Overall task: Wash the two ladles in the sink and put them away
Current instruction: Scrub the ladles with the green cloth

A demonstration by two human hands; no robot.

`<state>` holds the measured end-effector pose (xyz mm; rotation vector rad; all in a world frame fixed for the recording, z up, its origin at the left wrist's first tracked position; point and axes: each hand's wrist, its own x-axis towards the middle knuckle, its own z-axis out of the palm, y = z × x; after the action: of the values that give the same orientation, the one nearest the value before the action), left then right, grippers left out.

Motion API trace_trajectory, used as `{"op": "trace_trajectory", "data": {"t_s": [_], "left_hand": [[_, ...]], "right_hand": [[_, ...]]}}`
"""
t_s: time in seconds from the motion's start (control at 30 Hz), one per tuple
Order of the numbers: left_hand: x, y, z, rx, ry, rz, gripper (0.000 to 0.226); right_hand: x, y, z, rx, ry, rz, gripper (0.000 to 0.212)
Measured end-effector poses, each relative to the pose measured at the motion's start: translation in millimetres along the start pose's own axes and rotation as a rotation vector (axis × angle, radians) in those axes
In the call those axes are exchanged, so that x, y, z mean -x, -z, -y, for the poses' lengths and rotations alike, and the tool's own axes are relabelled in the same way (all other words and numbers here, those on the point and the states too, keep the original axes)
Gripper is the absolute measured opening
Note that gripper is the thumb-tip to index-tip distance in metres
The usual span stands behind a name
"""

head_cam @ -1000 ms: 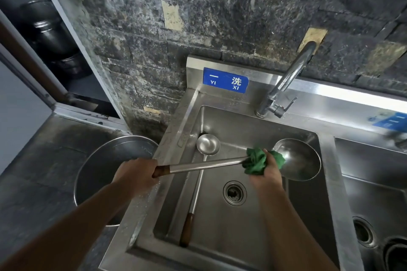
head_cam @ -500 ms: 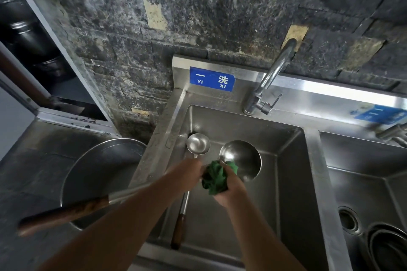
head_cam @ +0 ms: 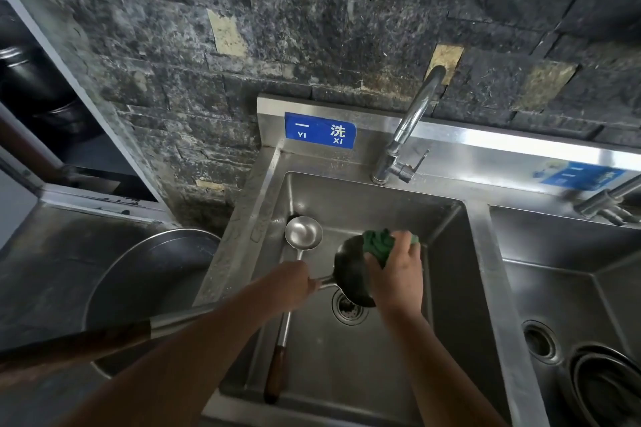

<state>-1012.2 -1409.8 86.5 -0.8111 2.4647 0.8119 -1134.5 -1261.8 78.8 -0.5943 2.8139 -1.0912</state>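
The big ladle's (head_cam: 347, 274) wooden grip juts past the lower left edge, over the dark desk (head_cam: 52, 253) and the wide metal basin (head_cam: 138, 288) on it. Its steel shaft runs under the left forearm, which hides most of it. The small ladle (head_cam: 303, 234) lies untouched along the left side of the sink (head_cam: 447, 288), brown handle toward the front, where it was half a second ago. The left forearm crosses its shaft.

The left hand (head_cam: 295, 282) stays clenched on the big ladle's shaft right by the bowl. That bowl has turned since then: its shiny hollow faced up, and now the dark back shows, tilted above the drain (head_cam: 348, 308) and covering its upper edge. The right hand (head_cam: 397, 276) has shifted from the neck to the bowl's far side, fingers curled on the green cloth (head_cam: 376, 243) and pressing it to the metal.

Beyond stand the tap (head_cam: 412, 125), a blue sign (head_cam: 321, 130) and the stained stone wall (head_cam: 277, 28). A second sink (head_cam: 555, 270) to the right holds a round pot (head_cam: 607, 388).
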Motion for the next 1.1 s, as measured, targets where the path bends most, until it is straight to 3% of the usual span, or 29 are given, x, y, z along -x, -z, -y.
{"op": "trace_trajectory", "data": {"t_s": [0.1,0.2,0.3,0.37,0.43,0.53,0.6,0.7,0.77,0.83,0.9,1.03,1.1], "left_hand": [[5.4,-3.6,-4.0,-0.011,-0.029,-0.025,0.032],[8.3,-11.7,-3.9,-0.027,-0.035,-0.132,0.035],[11.8,-13.9,7.7,-0.048,-0.007,-0.195,0.035],[14.5,-13.2,18.2,-0.054,0.008,-0.184,0.033],[19.1,-14.5,22.4,-0.062,0.012,-0.173,0.033],[27.1,-18.7,16.7,-0.08,-0.019,-0.131,0.032],[29.5,-24.2,11.3,-0.041,-0.043,-0.093,0.031],[29.0,-24.9,4.7,0.002,-0.061,-0.114,0.034],[26.2,-22.4,2.6,-0.023,-0.049,-0.151,0.037],[24.6,-18.6,3.1,-0.072,-0.027,-0.193,0.037],[24.5,-18.8,7.0,-0.11,-0.01,-0.219,0.036],[27.2,-23.3,8.8,-0.154,0.023,-0.246,0.035],[26.7,-27.4,5.2,-0.163,0.044,-0.23,0.035]], "right_hand": [[-5.9,-18.0,-2.6,0.244,0.177,-0.017,0.039],[-5.2,-37.7,3.7,0.099,0.22,0.049,0.038],[-12.1,-42.1,13.6,-0.065,0.154,0.345,0.038],[-17.2,-34.1,13.5,0.05,0.181,0.569,0.033],[-16.7,-25.2,8.7,0.323,0.3,0.665,0.026],[-5.5,-14.2,5.0,0.751,0.447,0.594,0.052],[-6.2,-7.6,6.9,0.796,0.511,0.459,0.069],[-17.2,-16.5,8.4,0.617,0.47,0.306,0.056],[-15.8,-28.9,10.7,0.293,0.296,0.266,0.041],[-11.1,-38.3,12.8,0.043,0.134,0.366,0.038],[-12.5,-39.0,10.2,0.028,0.066,0.519,0.038],[-17.3,-24.5,0.0,0.389,0.176,0.688,0.027],[-15.3,-16.9,0.1,0.707,0.299,0.68,0.037]]}}
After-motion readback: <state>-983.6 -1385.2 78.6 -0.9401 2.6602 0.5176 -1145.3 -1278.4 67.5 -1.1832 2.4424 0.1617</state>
